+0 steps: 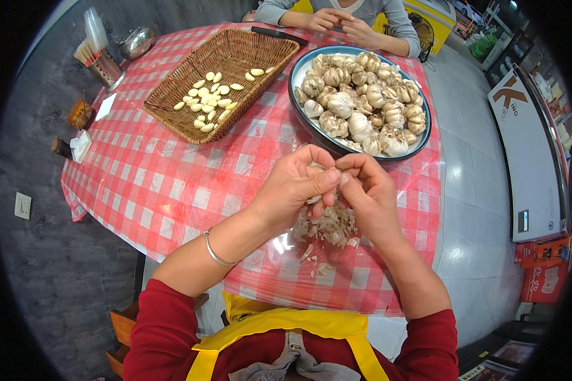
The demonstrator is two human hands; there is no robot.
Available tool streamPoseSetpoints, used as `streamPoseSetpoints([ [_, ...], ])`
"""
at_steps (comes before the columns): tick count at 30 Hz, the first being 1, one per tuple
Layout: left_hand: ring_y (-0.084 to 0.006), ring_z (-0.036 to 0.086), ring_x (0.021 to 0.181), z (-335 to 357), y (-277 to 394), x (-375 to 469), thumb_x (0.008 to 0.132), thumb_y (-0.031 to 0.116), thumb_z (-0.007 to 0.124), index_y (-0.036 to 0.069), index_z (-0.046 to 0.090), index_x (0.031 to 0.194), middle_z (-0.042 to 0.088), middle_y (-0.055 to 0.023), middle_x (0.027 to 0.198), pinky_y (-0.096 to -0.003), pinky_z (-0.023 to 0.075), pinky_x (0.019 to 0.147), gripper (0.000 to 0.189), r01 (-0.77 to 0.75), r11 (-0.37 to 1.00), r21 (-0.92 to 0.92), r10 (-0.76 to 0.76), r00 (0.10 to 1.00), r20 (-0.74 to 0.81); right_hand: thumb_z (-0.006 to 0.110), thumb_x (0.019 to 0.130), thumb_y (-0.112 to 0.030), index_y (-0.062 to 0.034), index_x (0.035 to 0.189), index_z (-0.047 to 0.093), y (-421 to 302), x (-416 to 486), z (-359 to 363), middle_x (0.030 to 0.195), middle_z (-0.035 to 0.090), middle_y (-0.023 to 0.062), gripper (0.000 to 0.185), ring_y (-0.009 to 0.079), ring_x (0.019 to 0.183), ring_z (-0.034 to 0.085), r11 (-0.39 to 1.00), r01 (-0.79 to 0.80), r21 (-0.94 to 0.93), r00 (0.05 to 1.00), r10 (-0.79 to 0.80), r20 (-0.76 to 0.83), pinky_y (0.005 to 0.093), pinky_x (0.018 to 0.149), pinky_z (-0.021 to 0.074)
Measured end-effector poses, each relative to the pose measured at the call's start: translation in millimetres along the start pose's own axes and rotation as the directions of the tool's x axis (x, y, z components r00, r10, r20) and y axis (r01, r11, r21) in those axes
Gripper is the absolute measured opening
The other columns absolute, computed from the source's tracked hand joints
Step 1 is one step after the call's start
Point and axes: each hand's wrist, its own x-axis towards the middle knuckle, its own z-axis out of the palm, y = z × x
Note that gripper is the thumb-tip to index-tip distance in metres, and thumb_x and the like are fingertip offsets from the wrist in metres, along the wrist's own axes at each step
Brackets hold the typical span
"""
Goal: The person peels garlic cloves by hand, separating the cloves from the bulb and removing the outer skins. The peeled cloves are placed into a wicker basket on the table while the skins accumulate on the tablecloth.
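My left hand is curled around whitish garlic, mostly hidden by the fingers. My right hand meets it, thumb and forefinger pinching at the left thumb's tip; the bit pinched there is largely covered. Below both hands lies a heap of papery garlic skins on the checked tablecloth. Just beyond the fingers stands a blue-rimmed bowl piled with whole garlic bulbs. To the far left, a brown wicker basket holds several peeled cloves.
A knife with a dark handle lies behind the basket. Along the wall side are a metal holder of skewers, a metal pot and a tissue pack. Across the table rest another person's hands. A white freezer stands right.
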Motion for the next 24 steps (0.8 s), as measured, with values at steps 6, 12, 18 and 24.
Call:
streamPoseSetpoints([
  [6, -0.0109, 0.058, 0.055, 0, 6, -4, 0.083, 0.015, 0.068, 0.004, 0.051, 0.091, 0.06, -0.0062, 0.065, -0.0192, 0.0422, 0.042, 0.022, 0.026, 0.998, 0.064, -0.022, 0.998, -0.061, 0.057, 0.089, -0.01, 0.0005, 0.101, 0.061, 1, -1, -6, 0.081, 0.061, 0.0028, 0.016, 0.0054, 0.064, 0.053, 0.997, 0.074, -0.027, 0.993, -0.071, 0.096, 0.0201, 0.057, 0.0437],
  [12, -0.0092, 0.06, 0.062, 10, 11, -8, 0.081, 0.009, 0.069, -0.001, 0.06, 0.089, 0.064, -0.006, 0.071, -0.0207, 0.0459, 0.049, 0.016, -0.141, 0.899, 0.413, 0.209, 0.97, -0.123, 0.059, 0.086, -0.005, 0.0013, 0.097, 0.06, -2, -2, -9, 0.082, 0.064, 0.0063, 0.013, 0.0087, 0.07, 0.06, 0.969, 0.181, -0.167, 0.982, -0.169, 0.082, 0.0214, 0.06, 0.0473],
  [18, -0.0135, 0.064, 0.068, 7, 3, -6, 0.08, 0.005, 0.068, -0.002, 0.062, 0.09, 0.066, -0.0084, 0.077, -0.0256, 0.0496, 0.059, 0.015, -0.406, 0.561, 0.721, 0.496, 0.863, 0.1, 0.062, 0.082, -0.004, 0.002, 0.088, 0.059, -3, -3, -9, 0.075, 0.065, 0.0068, 0.009, 0.0092, 0.067, 0.061, 0.972, 0.124, -0.202, 0.992, -0.128, -0.008, 0.0232, 0.06, 0.0485],
  [24, -0.0192, 0.065, 0.07, 7, -5, -5, 0.078, 0.004, 0.068, -0.001, 0.06, 0.087, 0.064, -0.0109, 0.078, -0.0282, 0.0486, 0.059, 0.012, -0.436, 0.44, 0.785, 0.534, 0.83, 0.162, 0.063, 0.078, -0.004, 0.0014, 0.085, 0.059, 1, -5, -6, 0.071, 0.064, 0.0075, 0.01, 0.0093, 0.063, 0.06, 0.951, 0.119, -0.284, 0.987, -0.144, -0.067, 0.0238, 0.057, 0.0481],
])
